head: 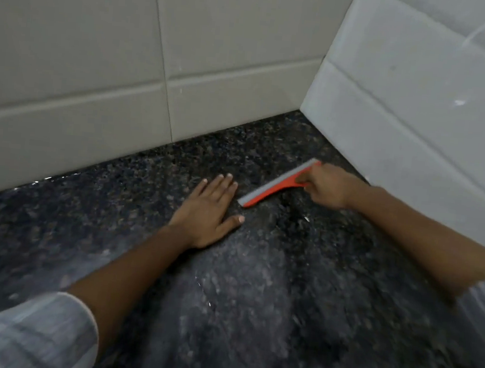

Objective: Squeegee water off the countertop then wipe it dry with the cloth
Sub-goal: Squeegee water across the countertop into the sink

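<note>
An orange squeegee [276,185] with a grey rubber blade lies edge-down on the dark speckled granite countertop [255,287], near the back right corner. My right hand [327,187] grips its handle from the right. My left hand [209,210] rests flat on the counter, fingers spread, just left of the blade's near end and not touching it. Thin streaks and beads of water glint on the stone in front of the hands and along the back edge at the left. No cloth is in view.
Pale tiled walls enclose the counter: the back wall [128,71] runs across the top, the side wall [432,112] stands at the right. They meet in a corner just beyond the squeegee. The image is blurred toward the near edge.
</note>
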